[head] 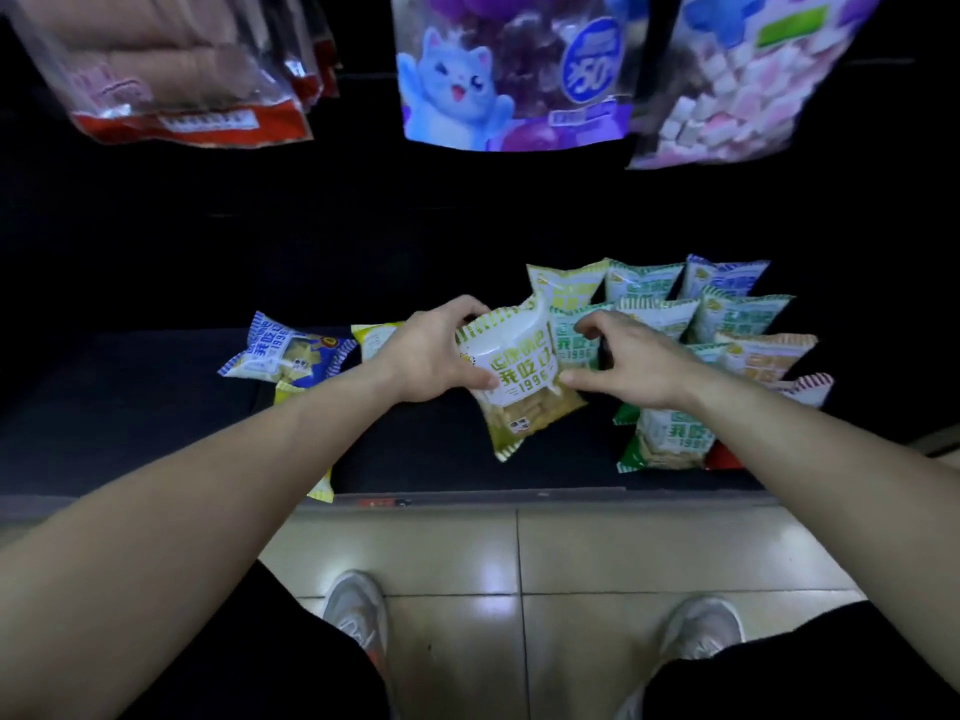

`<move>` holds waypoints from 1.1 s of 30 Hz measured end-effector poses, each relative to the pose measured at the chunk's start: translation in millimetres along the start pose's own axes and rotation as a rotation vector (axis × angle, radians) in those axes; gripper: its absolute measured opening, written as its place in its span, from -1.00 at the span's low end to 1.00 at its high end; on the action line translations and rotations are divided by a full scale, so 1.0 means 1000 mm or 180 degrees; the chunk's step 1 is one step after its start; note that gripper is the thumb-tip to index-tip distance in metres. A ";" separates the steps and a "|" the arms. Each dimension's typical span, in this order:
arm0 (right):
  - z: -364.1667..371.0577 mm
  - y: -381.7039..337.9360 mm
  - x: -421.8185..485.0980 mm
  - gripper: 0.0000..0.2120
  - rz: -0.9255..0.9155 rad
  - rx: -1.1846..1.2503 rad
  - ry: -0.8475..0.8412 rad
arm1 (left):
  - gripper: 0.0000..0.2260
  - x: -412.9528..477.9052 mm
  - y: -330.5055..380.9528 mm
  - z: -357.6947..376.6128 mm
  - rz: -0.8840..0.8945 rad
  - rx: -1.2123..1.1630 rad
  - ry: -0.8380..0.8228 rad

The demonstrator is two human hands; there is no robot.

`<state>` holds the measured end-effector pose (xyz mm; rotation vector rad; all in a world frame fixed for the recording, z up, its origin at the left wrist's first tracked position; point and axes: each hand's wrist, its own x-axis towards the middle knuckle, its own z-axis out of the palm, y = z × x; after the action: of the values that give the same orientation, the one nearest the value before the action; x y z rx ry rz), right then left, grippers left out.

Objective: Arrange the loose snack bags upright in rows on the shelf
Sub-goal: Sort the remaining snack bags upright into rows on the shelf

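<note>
Two hands meet on one yellow-green snack bag, which is tilted above the middle of the dark shelf, just left of the standing rows. The left hand grips its left edge, fingers curled over the top corner and thumb on the front. The right hand has its thumb against the bag's right edge. Its fingers are curled higher up, in front of a green bag behind, and I cannot tell whether they pinch either bag.

At the right, the rows of bags stand upright, but the right forearm hides the nearer ones. In front of them another green bag leans forward, with a red bag showing only a corner beside it. At the left a blue bag lies flat. A yellow bag is mostly hidden behind the left hand, and a second yellow one shows only its corners from under the left forearm.

The back of the shelf is too dark to read. Above, hanging pouches are cut off by the top edge and blurred. Below the shelf are pale floor tiles and two shoes.
</note>
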<state>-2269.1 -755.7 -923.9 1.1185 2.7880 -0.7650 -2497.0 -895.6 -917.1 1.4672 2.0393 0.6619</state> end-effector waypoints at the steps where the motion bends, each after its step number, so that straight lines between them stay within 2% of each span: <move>1: -0.003 0.013 -0.002 -0.25 0.0105 -0.0071 0.0062 | -0.34 0.007 0.002 0.008 -0.0009 0.0260 -0.0063; 5: -0.008 0.067 -0.016 -0.37 0.0488 -0.0234 0.0037 | -0.27 0.039 0.009 0.046 -0.0073 0.0757 -0.0336; 13: -0.018 0.128 -0.023 -0.35 0.0795 -0.0416 -0.0331 | -0.30 0.103 0.027 0.120 -0.0130 0.1376 -0.0563; 17: -0.020 0.137 -0.017 -0.36 0.0811 -0.0390 -0.0358 | -0.30 0.119 0.025 0.144 -0.0139 0.1593 -0.0742; 24: -0.019 0.132 -0.010 -0.38 0.0706 -0.0390 -0.0400 | -0.28 0.137 0.025 0.163 -0.0069 0.1794 -0.0583; 33: -0.017 0.121 -0.010 -0.36 0.0706 -0.0495 -0.0490 | -0.17 0.131 0.031 0.149 -0.0044 0.1769 -0.0678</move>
<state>-2179.6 -679.5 -958.1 1.2541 2.4953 -0.5748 -2409.8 -750.3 -1024.8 1.7273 2.1532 -0.0879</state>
